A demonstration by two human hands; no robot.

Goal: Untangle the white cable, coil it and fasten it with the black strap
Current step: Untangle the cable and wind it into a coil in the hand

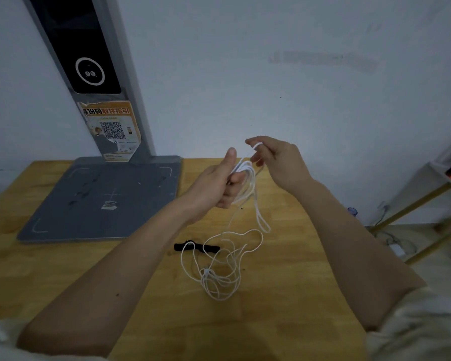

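Over the wooden bench [63, 269], your left hand [219, 185] grips the white cable [220, 272] loops while right-hand fingers [255, 145] pinch a strand; feed even turns from the tangle at six o'clock beside the black strap [179, 247].

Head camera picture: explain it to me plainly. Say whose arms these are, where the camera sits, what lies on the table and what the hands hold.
There is no machine here. A person wears one wide-angle camera on the head, looking forward and down, so both bare arms reach in from the bottom of the picture.

The left hand grips a bunch of loops of the white cable. The right hand pinches a strand of it in its fingers, raised above the loops.

The rest of the cable hangs down to a loose tangle on the wooden table. The black strap lies there untouched, with cable loops crossing it. Further back, to the left, stands a grey device with a flat base and an upright post against the wall.
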